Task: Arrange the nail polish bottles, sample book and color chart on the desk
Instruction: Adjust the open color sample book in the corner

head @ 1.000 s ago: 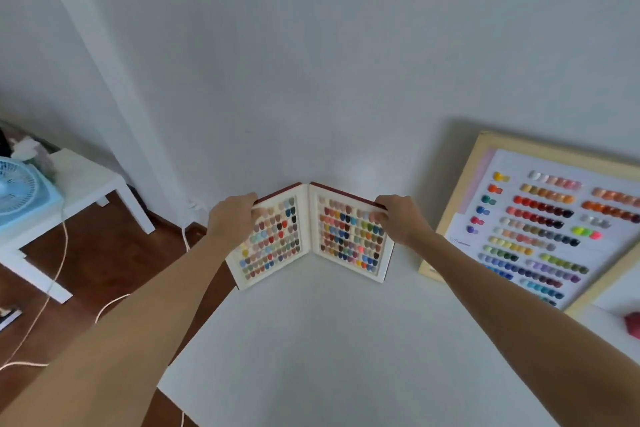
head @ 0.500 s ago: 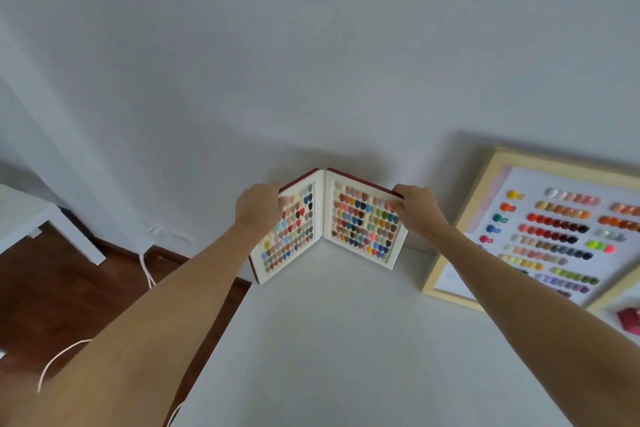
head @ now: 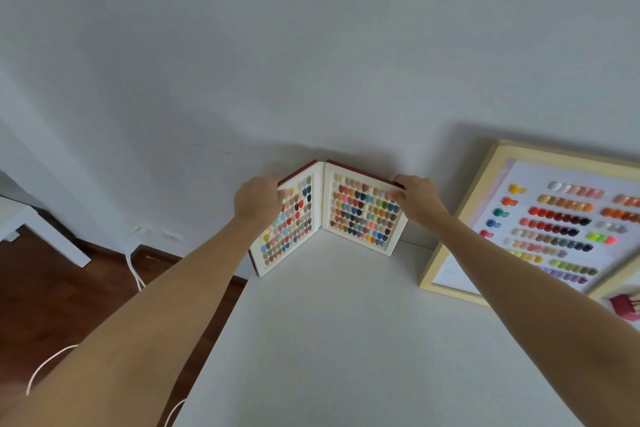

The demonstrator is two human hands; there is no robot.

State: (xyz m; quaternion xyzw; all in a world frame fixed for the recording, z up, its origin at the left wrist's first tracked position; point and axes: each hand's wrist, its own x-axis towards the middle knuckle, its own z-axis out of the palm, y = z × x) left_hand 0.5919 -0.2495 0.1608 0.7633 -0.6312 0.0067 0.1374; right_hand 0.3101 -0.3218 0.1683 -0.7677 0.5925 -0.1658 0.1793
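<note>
The sample book (head: 327, 218) stands upright and spread open in a V at the far left corner of the white desk (head: 346, 340), against the wall. Its two white pages carry rows of coloured nail tips; the cover is dark red. My left hand (head: 256, 199) grips the top outer edge of the left page. My right hand (head: 417, 198) grips the top outer edge of the right page. The framed color chart (head: 540, 225) leans against the wall to the right of the book. No nail polish bottles are visible.
The desk's left edge drops to a dark wooden floor (head: 52, 295) with white cables (head: 133, 270). A small white side table (head: 31, 229) stands at the far left. A dark red object (head: 623, 308) shows at the right edge.
The view has swung to the right, so the fan and side table slid out to the left. Both hands keep their hold on the open sample book in the desk corner.
</note>
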